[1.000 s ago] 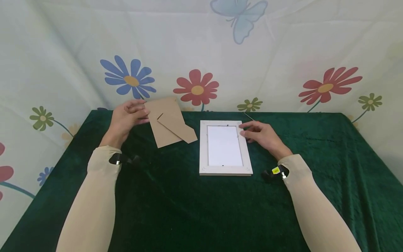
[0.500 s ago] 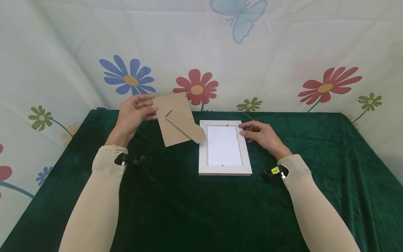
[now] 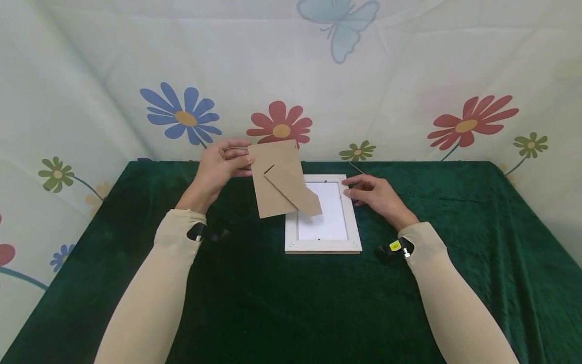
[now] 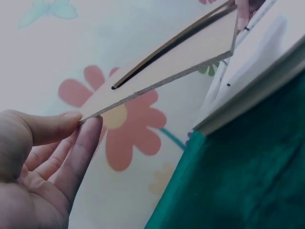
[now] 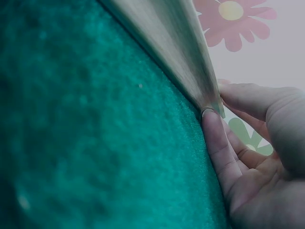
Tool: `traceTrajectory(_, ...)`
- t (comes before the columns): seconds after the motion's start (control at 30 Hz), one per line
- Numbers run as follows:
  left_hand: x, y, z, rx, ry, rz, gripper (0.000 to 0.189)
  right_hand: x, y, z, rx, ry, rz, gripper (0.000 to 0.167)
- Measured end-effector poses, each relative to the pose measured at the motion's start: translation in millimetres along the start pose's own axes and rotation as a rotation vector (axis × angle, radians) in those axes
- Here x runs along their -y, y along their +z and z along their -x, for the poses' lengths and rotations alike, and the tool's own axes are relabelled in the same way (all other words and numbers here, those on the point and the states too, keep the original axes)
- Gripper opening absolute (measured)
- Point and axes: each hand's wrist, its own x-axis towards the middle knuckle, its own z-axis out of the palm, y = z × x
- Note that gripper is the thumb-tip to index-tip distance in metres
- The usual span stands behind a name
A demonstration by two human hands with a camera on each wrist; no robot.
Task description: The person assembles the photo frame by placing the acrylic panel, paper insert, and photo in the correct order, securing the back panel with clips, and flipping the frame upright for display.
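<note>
My left hand [image 3: 218, 169] pinches the left edge of a brown picture-frame backing board [image 3: 270, 199] between thumb and fingers. Its angled easel leg [image 3: 297, 194] faces up, with the tip overlapping the frame in the head view. From the left wrist, the board [image 4: 176, 62] appears tilted and raised, its leg standing slightly off it. A white picture frame [image 3: 323, 246] lies back side up on the cloth, with a white sheet [image 3: 334, 222] filling its opening. At the frame's upper right edge, my right hand [image 3: 377, 197] grips the rim, thumb and finger on either side [image 5: 214, 129].
Dark green velvety cloth [image 3: 282, 308] covers the table. A pale curtain [image 3: 400, 60] printed with flowers and a butterfly hangs right behind the far edge. One thin stick-like thing [image 3: 356, 168] shows just beyond my right hand.
My left hand has carried the backing board to the right, from beside the frame to over its left part. The right hand and the frame have stayed in place.
</note>
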Motion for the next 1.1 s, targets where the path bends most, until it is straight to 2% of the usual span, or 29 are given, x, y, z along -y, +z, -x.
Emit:
traceTrajectory(0.13,-0.9,10.3,-1.7,0.025,-0.006,-0.013,0.046,1,0,-0.1,0.002,0.004,0.008,0.044)
traceTrajectory(0.43,-1.0,36.1,-4.1,0.054,0.014,0.029,0.042,2,0,0.9,0.005,-0.001,0.004,0.043)
traceTrajectory(0.6,0.5,47.5,-3.5,0.072,0.004,0.028,0.042,3,-1,1.8,0.010,-0.007,-0.004,0.042)
traceTrajectory(1.1,8.5,64.9,1.0,0.075,-0.021,0.035,0.041,1,-2,1.9,0.016,-0.020,-0.007,0.045)
